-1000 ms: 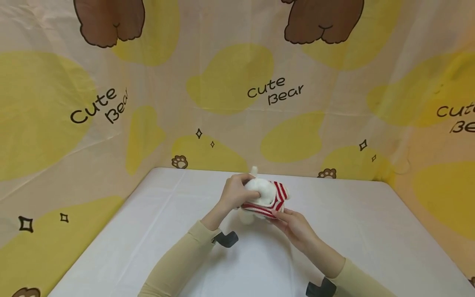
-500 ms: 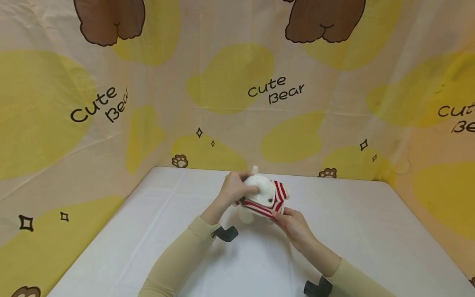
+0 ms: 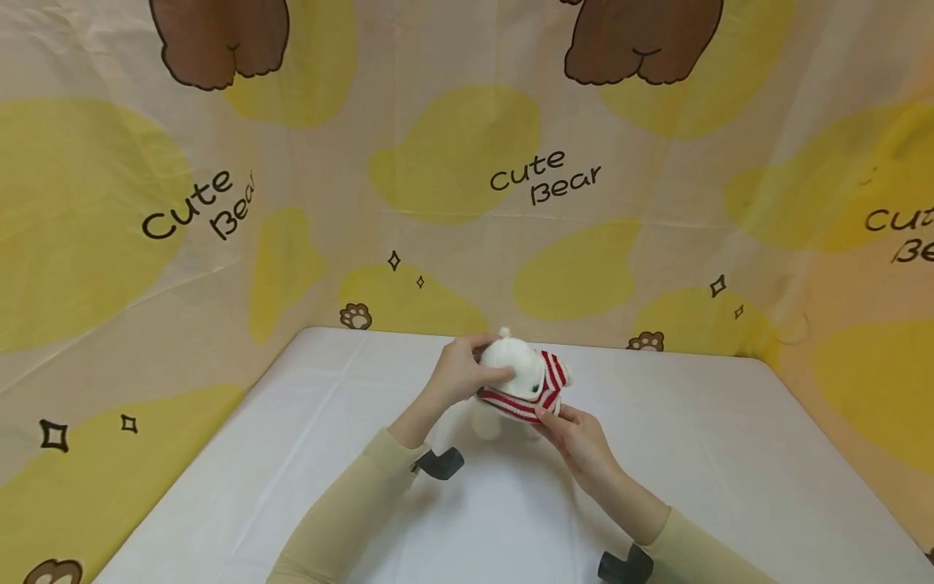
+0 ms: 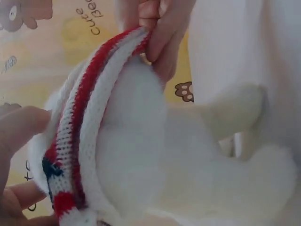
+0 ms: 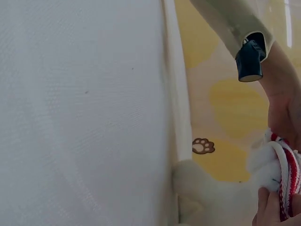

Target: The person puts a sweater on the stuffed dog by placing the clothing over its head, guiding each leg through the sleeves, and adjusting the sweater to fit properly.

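- A white plush toy (image 3: 511,359) is held between both hands, over the far middle part of the white desk (image 3: 467,519).
- A red-and-white striped knit piece (image 3: 511,405) is wrapped around the toy's head; a dark eye is seen just above its band.
- The head is gripped from one side by the left hand (image 3: 461,371), the thumb being laid on the white plush and the other fingers partly hidden behind.
- The edge of the knit piece is pinched between the thumb and fingers of the right hand (image 3: 582,442).
- The toy's legs are pointed down towards the desk; whether it is touched by the feet cannot be told.
- Beige sleeves (image 3: 343,511) are worn, with a black device (image 3: 442,464) fixed at each wrist.
- The desk is backed by a yellow-patterned cloth (image 3: 438,162).
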`<act>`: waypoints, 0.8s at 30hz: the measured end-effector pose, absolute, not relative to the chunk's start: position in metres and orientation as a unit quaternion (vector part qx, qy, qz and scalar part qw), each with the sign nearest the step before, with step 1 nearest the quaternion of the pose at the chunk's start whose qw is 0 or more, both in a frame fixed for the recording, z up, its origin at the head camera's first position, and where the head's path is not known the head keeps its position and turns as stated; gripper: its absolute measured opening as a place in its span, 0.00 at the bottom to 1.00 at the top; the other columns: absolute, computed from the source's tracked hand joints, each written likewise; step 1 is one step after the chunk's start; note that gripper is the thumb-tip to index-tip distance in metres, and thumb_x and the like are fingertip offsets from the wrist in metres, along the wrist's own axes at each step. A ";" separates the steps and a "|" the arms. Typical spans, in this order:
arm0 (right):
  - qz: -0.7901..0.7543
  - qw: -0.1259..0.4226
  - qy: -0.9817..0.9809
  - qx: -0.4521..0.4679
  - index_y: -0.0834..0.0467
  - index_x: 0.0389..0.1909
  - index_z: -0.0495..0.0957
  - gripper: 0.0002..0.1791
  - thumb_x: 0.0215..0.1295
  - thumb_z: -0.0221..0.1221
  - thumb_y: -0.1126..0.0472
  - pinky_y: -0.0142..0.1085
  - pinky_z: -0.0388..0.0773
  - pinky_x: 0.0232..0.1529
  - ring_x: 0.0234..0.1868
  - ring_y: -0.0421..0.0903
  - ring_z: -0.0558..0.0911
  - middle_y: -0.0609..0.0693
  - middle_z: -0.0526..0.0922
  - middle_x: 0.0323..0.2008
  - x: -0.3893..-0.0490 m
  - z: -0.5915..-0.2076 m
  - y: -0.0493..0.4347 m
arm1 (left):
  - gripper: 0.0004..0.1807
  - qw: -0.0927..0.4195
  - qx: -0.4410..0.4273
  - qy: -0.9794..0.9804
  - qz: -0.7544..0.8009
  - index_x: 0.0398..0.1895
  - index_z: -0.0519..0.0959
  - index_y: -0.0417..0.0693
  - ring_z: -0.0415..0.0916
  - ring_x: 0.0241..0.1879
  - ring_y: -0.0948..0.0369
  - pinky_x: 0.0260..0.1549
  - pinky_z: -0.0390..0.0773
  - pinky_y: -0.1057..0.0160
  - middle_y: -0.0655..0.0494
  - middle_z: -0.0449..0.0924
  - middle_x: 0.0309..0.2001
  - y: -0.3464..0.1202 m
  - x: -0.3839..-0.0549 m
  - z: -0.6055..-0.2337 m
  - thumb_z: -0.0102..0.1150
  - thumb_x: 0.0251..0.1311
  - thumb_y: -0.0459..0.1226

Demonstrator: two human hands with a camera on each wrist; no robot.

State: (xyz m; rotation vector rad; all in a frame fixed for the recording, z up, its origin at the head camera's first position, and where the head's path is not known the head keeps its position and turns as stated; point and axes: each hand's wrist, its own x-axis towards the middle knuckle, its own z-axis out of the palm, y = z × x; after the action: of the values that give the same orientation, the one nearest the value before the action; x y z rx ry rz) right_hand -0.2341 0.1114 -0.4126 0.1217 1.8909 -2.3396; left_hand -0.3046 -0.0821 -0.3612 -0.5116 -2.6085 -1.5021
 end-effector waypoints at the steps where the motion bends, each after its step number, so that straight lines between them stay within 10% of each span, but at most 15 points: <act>1: -0.779 0.065 0.622 0.045 0.73 0.60 0.66 0.25 0.66 0.56 0.63 0.30 0.77 0.50 0.45 0.38 0.82 0.58 0.76 0.55 -0.234 -0.412 0.112 | 0.29 0.057 -0.171 -0.854 -0.487 0.51 0.79 0.47 0.79 0.43 0.58 0.41 0.80 0.60 0.51 0.82 0.45 -0.081 -0.302 -0.361 0.73 0.43 0.45; 14: -0.828 0.079 0.553 0.053 0.75 0.65 0.58 0.27 0.69 0.51 0.67 0.33 0.72 0.56 0.45 0.35 0.81 0.65 0.62 0.66 -0.236 -0.409 0.112 | 0.43 0.083 -0.166 -0.887 -0.423 0.58 0.73 0.43 0.78 0.47 0.55 0.45 0.79 0.55 0.49 0.80 0.50 -0.076 -0.290 -0.363 0.77 0.34 0.49; 24: -0.816 0.063 0.571 0.063 0.75 0.62 0.62 0.26 0.68 0.53 0.66 0.30 0.76 0.51 0.44 0.35 0.82 0.59 0.73 0.56 -0.236 -0.406 0.112 | 0.37 0.115 -0.176 -0.899 -0.384 0.54 0.78 0.45 0.79 0.44 0.56 0.43 0.79 0.56 0.51 0.83 0.48 -0.072 -0.289 -0.365 0.75 0.37 0.50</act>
State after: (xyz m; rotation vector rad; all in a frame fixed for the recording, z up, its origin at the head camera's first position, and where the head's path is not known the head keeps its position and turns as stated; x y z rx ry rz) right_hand -0.2355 0.1122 -0.4063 0.1901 1.7261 -2.4650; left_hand -0.2894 -0.0724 -0.3651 -0.5156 -2.6333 -1.1265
